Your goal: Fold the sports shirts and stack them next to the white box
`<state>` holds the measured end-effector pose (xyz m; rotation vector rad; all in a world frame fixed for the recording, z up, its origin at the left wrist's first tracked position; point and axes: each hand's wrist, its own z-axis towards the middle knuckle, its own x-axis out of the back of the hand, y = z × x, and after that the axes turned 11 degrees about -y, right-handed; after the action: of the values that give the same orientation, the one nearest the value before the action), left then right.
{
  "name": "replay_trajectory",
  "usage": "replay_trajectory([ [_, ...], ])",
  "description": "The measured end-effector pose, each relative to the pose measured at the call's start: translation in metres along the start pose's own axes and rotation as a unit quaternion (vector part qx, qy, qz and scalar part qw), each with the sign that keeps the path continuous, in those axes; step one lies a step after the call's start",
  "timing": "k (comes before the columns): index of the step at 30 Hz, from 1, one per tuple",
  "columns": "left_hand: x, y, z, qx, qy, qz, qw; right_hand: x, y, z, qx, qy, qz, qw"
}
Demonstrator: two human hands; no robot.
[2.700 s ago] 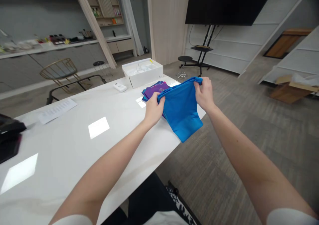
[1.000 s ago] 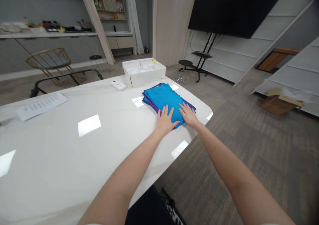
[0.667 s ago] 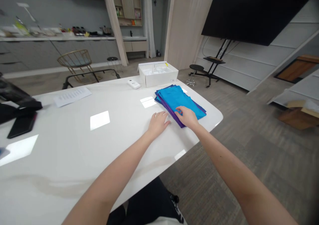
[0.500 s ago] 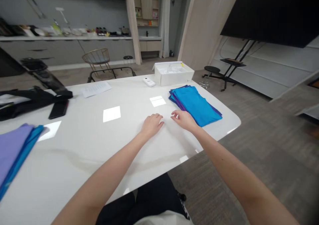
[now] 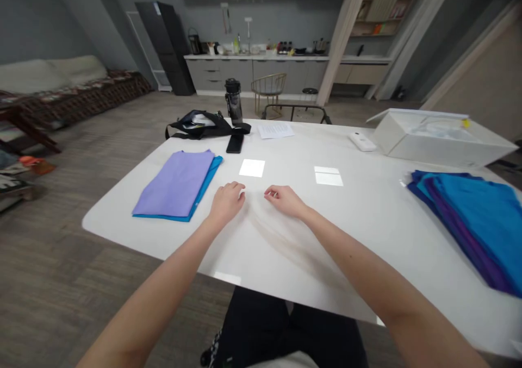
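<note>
My left hand (image 5: pixel 228 200) is over the white table (image 5: pixel 261 254), loosely curled and holding nothing, with its thumb apart from the fingers. Just left of it lies a folded lavender cloth (image 5: pixel 175 186) on top of a blue one (image 5: pixel 204 186); the hand is near this pile but apart from it. My right hand (image 5: pixel 284 199) hovers a short way to the right, its fingers gently bent and nothing visible between them. Far to the right is a stack of folded cloths, with a bright blue cloth (image 5: pixel 485 210) on top and a purple cloth (image 5: pixel 457 216) below.
Along the back of the table are a black bag (image 5: pixel 204 126), a dark bottle (image 5: pixel 234 101), a phone (image 5: pixel 235 144), a printed sheet (image 5: pixel 275 131), a white handheld device (image 5: pixel 362 141) and an open white box (image 5: pixel 440 139). A gold wire chair (image 5: pixel 268 85) stands beyond.
My view has swung left, bringing the whole lavender pile into sight. Both hands have moved left along the table, away from the blue stack and towards the lavender pile. Neither has picked anything up.
</note>
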<state>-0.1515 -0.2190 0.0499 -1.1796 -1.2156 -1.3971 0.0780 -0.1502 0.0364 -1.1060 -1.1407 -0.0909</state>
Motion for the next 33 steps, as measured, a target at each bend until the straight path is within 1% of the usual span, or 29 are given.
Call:
replay_trajectory([
  [2, 0.008, -0.052, -0.012, 0.070, 0.008, 0.025, 0.997, -0.027, -0.034, 0.049, 0.031, -0.030, 0.003, 0.999],
  [4, 0.015, -0.100, -0.023, 0.125, 0.007, 0.053, 0.991, -0.052, -0.067, 0.095, 0.037, -0.050, -0.008, 0.998],
  [6, 0.021, -0.139, -0.030, 0.158, 0.005, 0.073, 0.985, -0.074, -0.097, 0.135, 0.026, -0.061, -0.024, 0.997],
  [7, 0.022, -0.154, -0.032, 0.167, 0.002, 0.078, 0.983, -0.083, -0.108, 0.152, 0.016, -0.062, -0.030, 0.998],
  [8, 0.023, -0.167, -0.033, 0.176, -0.003, 0.078, 0.981, -0.091, -0.118, 0.167, 0.004, -0.059, -0.035, 0.998],
  [10, 0.021, -0.185, -0.033, 0.192, -0.026, 0.070, 0.979, -0.106, -0.132, 0.192, -0.014, -0.046, -0.042, 0.998],
  [13, 0.015, -0.196, -0.029, 0.208, -0.053, 0.049, 0.976, -0.123, -0.140, 0.214, -0.006, -0.045, -0.055, 0.997],
  [17, 0.007, -0.196, -0.024, 0.205, -0.050, 0.052, 0.976, -0.139, -0.140, 0.224, 0.018, -0.067, -0.098, 0.993],
  [20, 0.008, -0.194, -0.026, 0.202, -0.031, 0.056, 0.977, -0.144, -0.141, 0.223, 0.022, -0.077, -0.112, 0.991],
  [23, 0.014, -0.185, -0.033, 0.198, 0.011, 0.035, 0.980, -0.138, -0.144, 0.215, 0.031, -0.081, -0.113, 0.990],
  [25, 0.020, -0.174, -0.037, 0.202, 0.038, 0.016, 0.979, -0.128, -0.144, 0.203, 0.045, -0.073, -0.109, 0.990],
  [27, 0.025, -0.155, -0.037, 0.205, 0.064, -0.013, 0.976, -0.110, -0.141, 0.186, 0.061, -0.056, -0.092, 0.992],
  [29, 0.027, -0.128, -0.031, 0.196, 0.093, -0.063, 0.974, -0.087, -0.134, 0.162, 0.077, -0.029, -0.068, 0.994],
  [31, 0.025, -0.094, -0.018, 0.163, 0.122, -0.132, 0.970, -0.061, -0.121, 0.132, 0.085, 0.003, -0.046, 0.995],
  [33, 0.019, -0.051, 0.001, 0.102, 0.140, -0.213, 0.961, -0.034, -0.104, 0.096, 0.082, 0.036, -0.030, 0.996],
])
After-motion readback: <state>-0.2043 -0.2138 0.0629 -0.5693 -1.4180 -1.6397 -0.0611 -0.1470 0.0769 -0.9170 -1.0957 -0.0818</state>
